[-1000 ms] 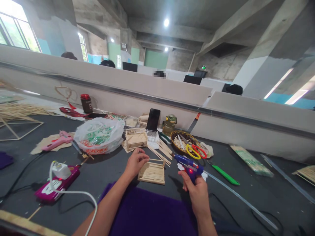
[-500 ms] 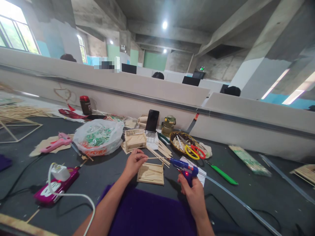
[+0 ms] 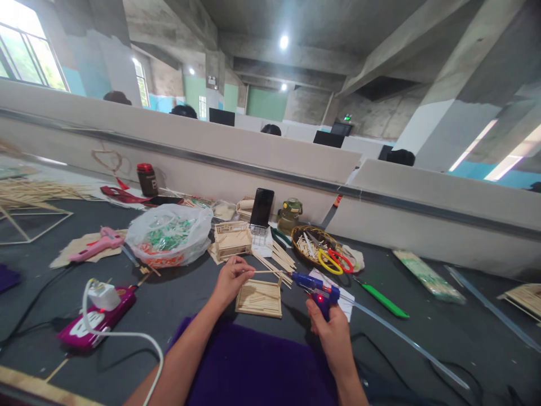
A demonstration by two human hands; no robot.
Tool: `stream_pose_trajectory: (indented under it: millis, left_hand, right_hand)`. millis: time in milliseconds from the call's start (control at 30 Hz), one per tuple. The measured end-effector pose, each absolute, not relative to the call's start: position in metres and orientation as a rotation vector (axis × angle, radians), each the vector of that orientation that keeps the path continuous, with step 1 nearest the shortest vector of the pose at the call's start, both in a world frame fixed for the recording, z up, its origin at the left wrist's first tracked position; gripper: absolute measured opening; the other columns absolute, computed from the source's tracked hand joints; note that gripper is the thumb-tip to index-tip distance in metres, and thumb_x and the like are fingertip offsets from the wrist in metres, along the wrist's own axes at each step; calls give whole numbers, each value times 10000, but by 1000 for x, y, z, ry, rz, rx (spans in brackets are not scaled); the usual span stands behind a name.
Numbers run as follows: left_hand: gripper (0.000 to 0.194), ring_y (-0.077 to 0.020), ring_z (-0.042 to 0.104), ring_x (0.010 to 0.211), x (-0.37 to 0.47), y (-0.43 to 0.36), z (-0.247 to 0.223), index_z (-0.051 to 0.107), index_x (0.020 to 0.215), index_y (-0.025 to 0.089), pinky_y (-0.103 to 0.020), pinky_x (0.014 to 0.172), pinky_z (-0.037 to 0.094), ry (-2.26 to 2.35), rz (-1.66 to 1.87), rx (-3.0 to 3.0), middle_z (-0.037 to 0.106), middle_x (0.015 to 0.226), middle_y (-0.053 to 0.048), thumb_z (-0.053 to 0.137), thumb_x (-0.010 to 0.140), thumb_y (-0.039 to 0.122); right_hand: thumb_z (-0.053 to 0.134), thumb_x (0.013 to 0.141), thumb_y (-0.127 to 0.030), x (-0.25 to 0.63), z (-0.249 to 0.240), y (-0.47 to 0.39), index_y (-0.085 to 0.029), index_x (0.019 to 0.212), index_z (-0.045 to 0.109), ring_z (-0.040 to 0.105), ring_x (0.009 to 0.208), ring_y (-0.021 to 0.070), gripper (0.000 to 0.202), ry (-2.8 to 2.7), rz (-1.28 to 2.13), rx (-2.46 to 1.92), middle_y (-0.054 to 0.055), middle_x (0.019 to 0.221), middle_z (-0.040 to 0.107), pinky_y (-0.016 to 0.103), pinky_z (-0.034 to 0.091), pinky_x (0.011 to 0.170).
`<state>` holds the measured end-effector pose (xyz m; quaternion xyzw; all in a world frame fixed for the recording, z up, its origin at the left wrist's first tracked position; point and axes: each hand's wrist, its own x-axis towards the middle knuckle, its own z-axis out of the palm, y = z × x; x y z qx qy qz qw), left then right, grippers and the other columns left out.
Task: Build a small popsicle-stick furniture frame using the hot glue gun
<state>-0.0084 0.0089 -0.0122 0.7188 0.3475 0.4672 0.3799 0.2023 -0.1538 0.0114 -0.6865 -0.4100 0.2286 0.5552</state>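
**Head view: thin stick (image 3: 267, 273) in the left hand (image 3: 231, 282), blue glue gun (image 3: 323, 290) in the right hand (image 3: 332, 331)**

The left hand is closed in a pinch on the stick's near end; the right hand is wrapped round the blue glue gun's handle, where a small red light glows. The thin stick is held level just above the back edge of a slatted panel (image 3: 258, 301), its free end toward the nozzle; whether the two touch, I can't make out from here. That panel lies flat on the dark table (image 3: 456, 332), between the hands and just beyond a purple cloth (image 3: 257, 366).

I'd judge the stick almost weightless, stiff, easy to snap and not slippery: best pinched by one end, fingertips well away from the nozzle. The panel looks light too, probably fragile at its joints, so safer lifted by its outer edges.

Counting outward: one clear rod (image 3: 406, 336) out of the gun's back, one wooden model (image 3: 232, 242), several loose sticks (image 3: 282, 256), one black phone (image 3: 262, 207), one green flask (image 3: 291, 214). One wicker basket (image 3: 295, 239) sits under two scissor loops, yellow (image 3: 329, 263) and red; one green cutter (image 3: 384, 300) lies beside it. Leftward are one plastic bag (image 3: 139, 237), one pink glue gun (image 3: 99, 245), one magenta power strip (image 3: 87, 331) and one red-lidded jar (image 3: 146, 180). Past the partition (image 3: 253, 149), four heads (image 3: 271, 130) show plainly.
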Motion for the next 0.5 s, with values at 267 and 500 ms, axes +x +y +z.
stream_pose_trajectory:
  millis: [267,500]
  left_hand:
    - [119,-166,528,767,-8,10,-13,756,773,216,-272,661,403,874,1212,1810,541,806,-32,662,731,277]
    - [140,-170,530,783,-8,9,-12,756,784,212,-270,670,405,871,1207,1819,544,807,-35,648,744,292]
  right_hand:
    - [626,703,-574,202,13,-154,-150,830,636,422,442,119,443,-937,569,-1621,-40,504,504,233,361,411]
    - [625,713,-567,204,8,-153,-142,844,626,430,443,115,445,-939,564,-1629,-32,528,527,229,360,409]
